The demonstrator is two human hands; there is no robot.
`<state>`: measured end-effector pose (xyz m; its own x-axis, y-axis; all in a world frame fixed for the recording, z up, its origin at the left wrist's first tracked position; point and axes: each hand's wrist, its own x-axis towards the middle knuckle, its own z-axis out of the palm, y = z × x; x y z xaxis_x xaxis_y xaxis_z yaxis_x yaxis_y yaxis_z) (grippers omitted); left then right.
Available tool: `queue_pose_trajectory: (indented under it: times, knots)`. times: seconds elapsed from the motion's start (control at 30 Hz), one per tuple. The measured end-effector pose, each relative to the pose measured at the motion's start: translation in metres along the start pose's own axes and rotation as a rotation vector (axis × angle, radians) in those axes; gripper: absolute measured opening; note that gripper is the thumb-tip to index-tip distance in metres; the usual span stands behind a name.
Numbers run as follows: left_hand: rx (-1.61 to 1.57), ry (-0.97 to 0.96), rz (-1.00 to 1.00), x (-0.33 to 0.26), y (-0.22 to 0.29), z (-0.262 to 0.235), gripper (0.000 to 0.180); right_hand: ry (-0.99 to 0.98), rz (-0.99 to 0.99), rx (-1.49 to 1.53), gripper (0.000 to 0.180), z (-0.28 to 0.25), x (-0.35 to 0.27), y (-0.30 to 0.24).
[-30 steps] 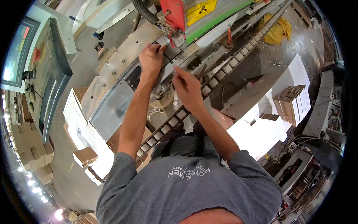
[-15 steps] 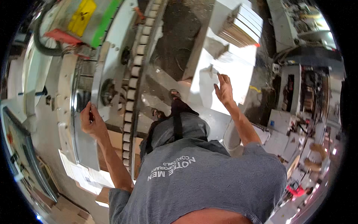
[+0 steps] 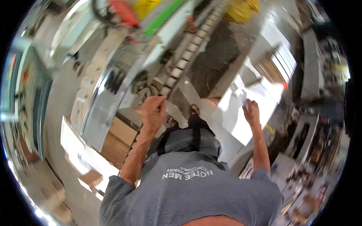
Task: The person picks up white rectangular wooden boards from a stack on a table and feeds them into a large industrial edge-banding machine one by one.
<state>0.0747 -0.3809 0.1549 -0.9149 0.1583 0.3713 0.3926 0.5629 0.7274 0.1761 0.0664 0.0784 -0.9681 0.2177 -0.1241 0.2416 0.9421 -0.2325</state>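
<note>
The picture is smeared by motion. My left hand [image 3: 152, 112] is raised in front of me with its fingers curled, just below the end of a roller track [image 3: 188, 51] on a grey machine [image 3: 109, 101]. Whether it holds anything is lost in the blur. My right hand [image 3: 252, 112] reaches out over a white board [image 3: 241, 128] lying flat to my right. Its fingertips pinch a small white piece [image 3: 243, 98] that stands up from the board. My shoes [image 3: 194, 110] and dark trousers show between the two arms.
A stack of pale panels [image 3: 281, 62] lies beyond the white board. Red, yellow and green machine parts [image 3: 151, 11] sit at the top. Brown and white boards [image 3: 113, 139] lie at lower left. Cluttered benches [image 3: 313, 158] run along the right.
The view has swung round. My left hand has come in from the machine side toward the middle. My right hand stays out over the white board.
</note>
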Motion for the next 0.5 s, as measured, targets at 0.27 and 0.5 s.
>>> queue_pose_trajectory:
  times: [0.27, 0.5]
  knots:
    - [0.02, 0.341, -0.102, -0.012, 0.005, -0.061, 0.013, 0.081, -0.759, 0.428, 0.054, -0.067, 0.054, -0.283]
    - [0.062, 0.539, -0.428, -0.048, -0.015, -0.123, 0.014, 0.023, -1.232, 0.244, 0.047, -0.005, 0.116, -0.476]
